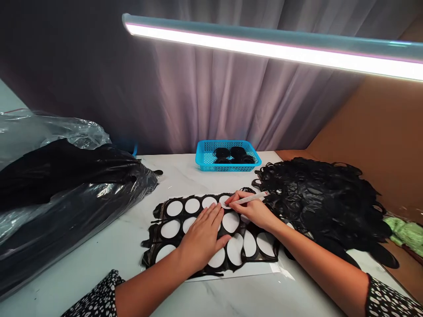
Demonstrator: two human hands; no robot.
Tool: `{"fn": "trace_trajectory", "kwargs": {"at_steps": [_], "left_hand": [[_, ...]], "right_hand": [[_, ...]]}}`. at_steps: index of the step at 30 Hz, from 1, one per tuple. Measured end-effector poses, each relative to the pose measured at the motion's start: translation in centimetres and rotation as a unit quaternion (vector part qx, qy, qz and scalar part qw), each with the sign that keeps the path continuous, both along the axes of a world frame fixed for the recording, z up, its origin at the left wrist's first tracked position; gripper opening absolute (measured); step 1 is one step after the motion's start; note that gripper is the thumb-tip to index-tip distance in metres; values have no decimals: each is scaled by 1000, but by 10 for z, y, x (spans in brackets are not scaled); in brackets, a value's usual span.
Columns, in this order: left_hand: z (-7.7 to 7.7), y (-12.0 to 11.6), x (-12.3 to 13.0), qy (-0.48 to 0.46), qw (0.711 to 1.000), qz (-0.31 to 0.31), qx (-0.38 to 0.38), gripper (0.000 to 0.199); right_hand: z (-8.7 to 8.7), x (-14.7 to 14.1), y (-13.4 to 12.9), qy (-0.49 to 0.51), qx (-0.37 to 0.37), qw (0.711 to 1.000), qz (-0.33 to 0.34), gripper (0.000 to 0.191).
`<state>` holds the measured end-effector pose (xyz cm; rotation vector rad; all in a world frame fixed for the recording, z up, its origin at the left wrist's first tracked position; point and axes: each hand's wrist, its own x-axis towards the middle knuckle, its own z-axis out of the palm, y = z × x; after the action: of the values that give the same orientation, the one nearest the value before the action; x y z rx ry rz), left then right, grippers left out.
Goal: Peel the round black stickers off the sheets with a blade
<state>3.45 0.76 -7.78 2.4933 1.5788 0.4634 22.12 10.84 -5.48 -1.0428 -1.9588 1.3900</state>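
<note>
A black sheet with rows of round holes [181,216] lies over a white board [257,269], and white shows through the holes. My left hand [203,235] rests flat on the sheet, its fingers stretched out toward the back row. Pinched in my right hand [253,209] is a slim white pen-like tool [249,199], tilted with its reddish end up to the right. The tool's tip is near a hole in the back row, partly covered by my fingers. At the sheet's right end, some holes look folded or overlapped.
A blue perforated basket [200,160] with black ring bundles [238,152] stands at the back. To the right is a heap of black cut pieces [320,202], beside green cloth [405,233]. Clear plastic bags with black material [79,189] fill the left. A lit tube lamp [274,48] hangs above.
</note>
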Motion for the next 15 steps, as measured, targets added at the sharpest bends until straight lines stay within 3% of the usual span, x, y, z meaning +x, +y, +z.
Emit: {"fn": "trace_trajectory", "kwargs": {"at_steps": [15], "left_hand": [[-6, -4, -1, -6, 1000, 10, -18, 59]], "right_hand": [[-6, -1, -6, -101, 141, 984, 46, 16]]}}
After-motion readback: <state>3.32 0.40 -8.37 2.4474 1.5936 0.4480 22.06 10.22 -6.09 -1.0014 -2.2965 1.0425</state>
